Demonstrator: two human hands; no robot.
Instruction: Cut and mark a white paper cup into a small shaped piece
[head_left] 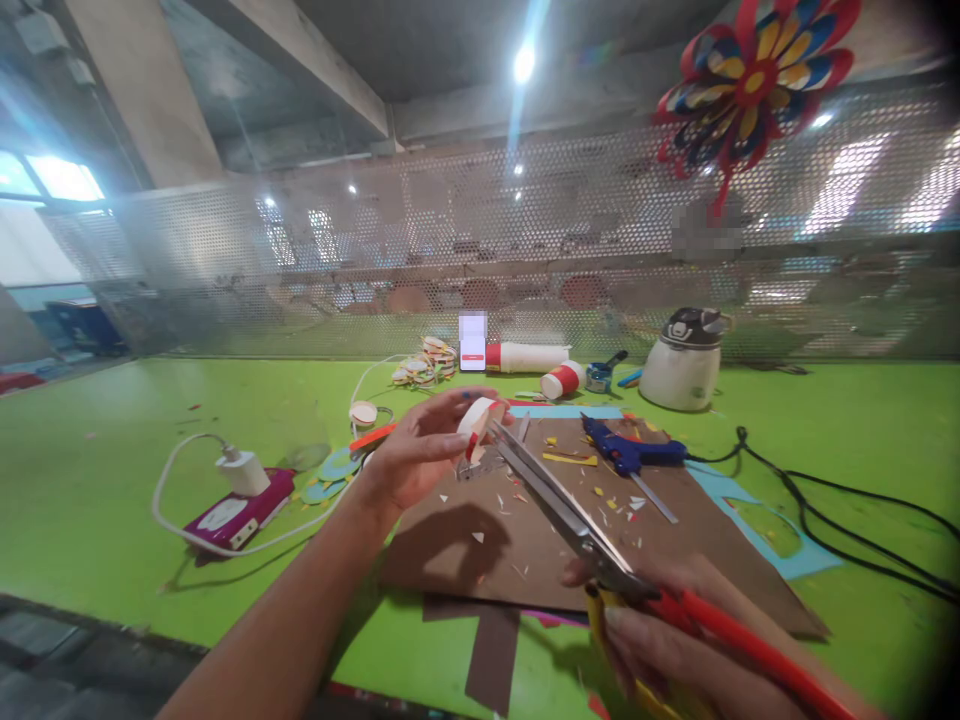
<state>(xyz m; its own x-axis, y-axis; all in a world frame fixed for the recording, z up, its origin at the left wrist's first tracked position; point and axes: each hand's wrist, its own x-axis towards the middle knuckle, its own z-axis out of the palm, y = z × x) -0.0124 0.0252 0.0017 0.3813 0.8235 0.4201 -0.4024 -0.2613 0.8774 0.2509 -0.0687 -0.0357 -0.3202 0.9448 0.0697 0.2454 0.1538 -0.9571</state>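
Observation:
Between the thumb and fingers of my left hand (409,445) is a small paper cup piece (480,425), white with red along its edge. My right hand (675,630) is wrapped around a pair of scissors (559,505) with red and yellow handles. The blades point up and left, their tips close beside the cup piece; whether they touch it I cannot tell. Below both hands lies a brown board (442,550) scattered with small paper scraps. A blue glue gun (637,450) rests on the board's far right part.
A purple power strip (240,510) with a white charger stands at left. Along the back are a phone (472,342), stacked paper cups (532,358), a single cup (562,380), a blue jar (598,377) and a white kettle-shaped bottle (682,370). Black cable (806,500) crosses the right side.

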